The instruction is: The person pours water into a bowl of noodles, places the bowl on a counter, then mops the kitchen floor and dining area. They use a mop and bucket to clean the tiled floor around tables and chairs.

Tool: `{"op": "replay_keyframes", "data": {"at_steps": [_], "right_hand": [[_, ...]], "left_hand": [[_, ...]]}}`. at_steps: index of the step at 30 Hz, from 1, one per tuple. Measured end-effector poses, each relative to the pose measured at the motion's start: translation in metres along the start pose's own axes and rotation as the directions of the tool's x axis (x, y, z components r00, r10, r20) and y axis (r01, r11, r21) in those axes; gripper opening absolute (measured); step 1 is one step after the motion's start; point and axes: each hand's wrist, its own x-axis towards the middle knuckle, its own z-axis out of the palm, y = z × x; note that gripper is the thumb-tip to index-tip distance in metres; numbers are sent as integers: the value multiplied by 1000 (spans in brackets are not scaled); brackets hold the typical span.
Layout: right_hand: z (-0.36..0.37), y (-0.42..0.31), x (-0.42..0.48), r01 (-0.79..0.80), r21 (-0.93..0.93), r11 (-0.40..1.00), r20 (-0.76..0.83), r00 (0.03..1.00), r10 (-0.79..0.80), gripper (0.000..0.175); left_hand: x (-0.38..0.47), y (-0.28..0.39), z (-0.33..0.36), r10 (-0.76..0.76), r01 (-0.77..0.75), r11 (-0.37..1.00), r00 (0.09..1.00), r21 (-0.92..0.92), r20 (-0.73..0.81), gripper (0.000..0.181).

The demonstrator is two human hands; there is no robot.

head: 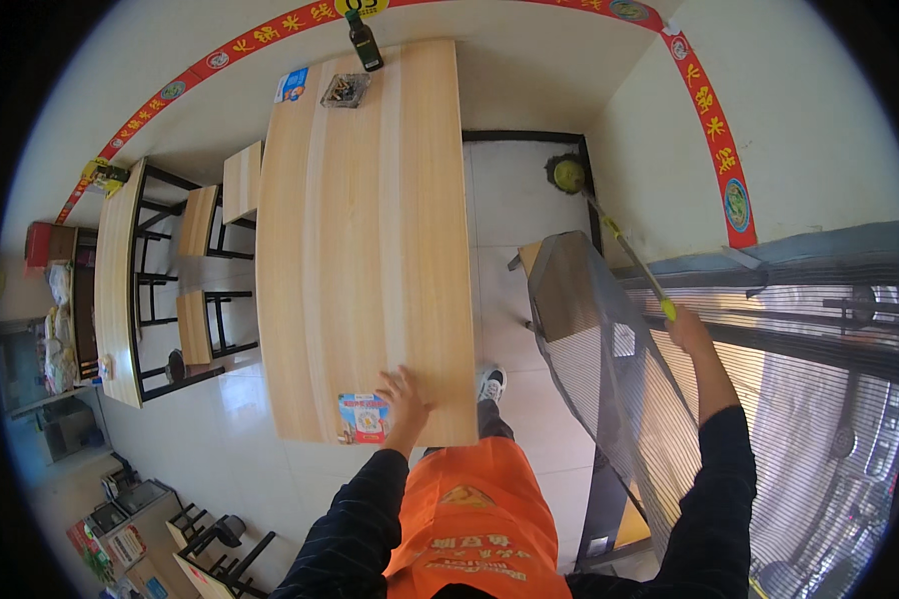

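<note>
My right hand (688,329) grips the green end of a long-handled mop (635,254). Its grey pole slants away to a round green mop head (568,175) with a dark fringe, down by the corner of the floor. My left hand (404,400) rests on the near end of a light wood-grain table (359,247), fingers spread and holding nothing. Just left of that hand, partly under it, a colourful printed sticker (361,419) lies on the tabletop.
A glass ashtray with cigarette butts (345,90) and a dark bottle (365,41) stand at the table's far end. A translucent strip curtain (629,374) hangs at right, before a stool (562,292). Another table (120,284) and wooden stools (198,221) stand left.
</note>
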Motion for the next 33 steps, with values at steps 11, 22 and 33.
{"op": "replay_keyframes", "data": {"at_steps": [11,22,33], "right_hand": [[-92,7,-108,-400,302,865,343,892,294,19],[22,-176,107,218,-113,969,209,959,-191,23],[95,-284,30,118,144,983,258,954,-152,48]], "left_hand": [[-2,1,-5,6,-7,998,1000,61,5,102],[0,-2,-5,-11,13,999,999,-33,51,102],[1,2,-8,-19,20,999,999,-45,30,107]]}}
